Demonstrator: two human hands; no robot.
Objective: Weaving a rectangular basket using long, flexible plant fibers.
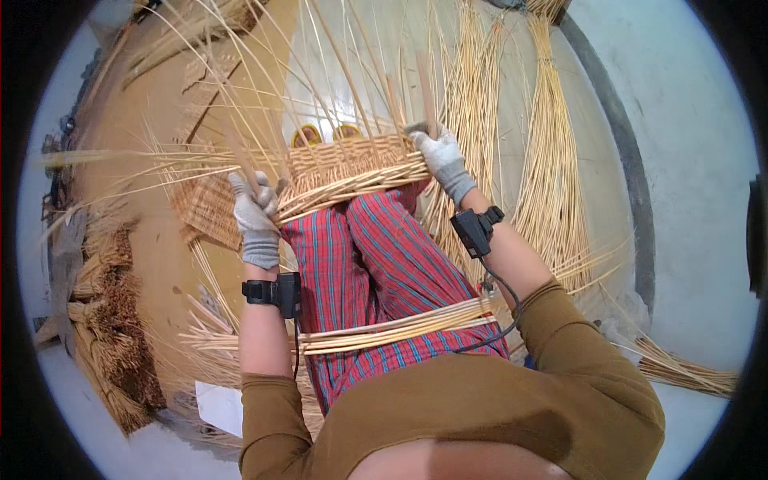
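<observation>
A partly woven wicker piece [344,172], with long upright rods fanning out from its far edge, lies across my knees in red striped trousers [400,248]. My left hand [254,204], in a pale grey glove, is closed on the piece's left end among the rods. My gloved right hand [438,156] grips its right end at the top corner, fingers curled over it. Loose peeled canes [384,326] lie crosswise over my thighs.
Long bundles of pale canes [548,160] lie on the floor to the right, more [680,368] lower right. Woven panels [208,208] lie to the left, near stacked straw-coloured bundles [112,320] along the wall. A white sheet [218,406] is at lower left.
</observation>
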